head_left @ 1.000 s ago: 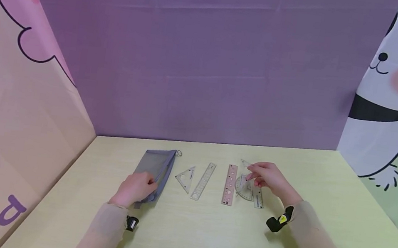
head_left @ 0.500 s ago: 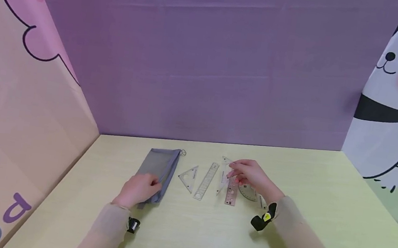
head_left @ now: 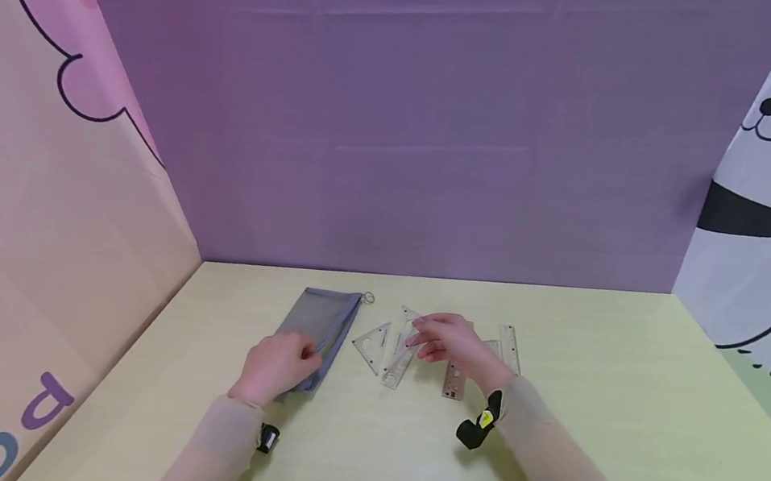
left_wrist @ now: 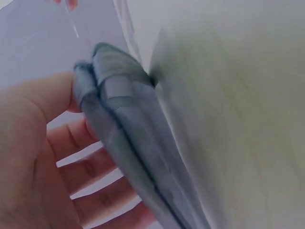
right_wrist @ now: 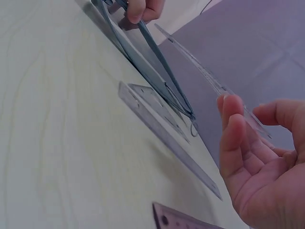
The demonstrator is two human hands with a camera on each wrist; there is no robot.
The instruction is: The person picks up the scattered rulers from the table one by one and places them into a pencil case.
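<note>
On a table (head_left: 363, 465), left hand (head_left: 276, 364) is pinching a gaping pouch (head_left: 319, 313). Past its edge, right hand (head_left: 454, 344) is pinching a triangle (right_wrist: 206, 71).

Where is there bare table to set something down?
The tabletop is bare between the sleeves, right of the rightmost ruler, and left of the pouch. Crowded: from the pouch in the left hand, past the small set square and pink ruler, to the rightmost ruler, with the right hand holding another set square above.
</note>
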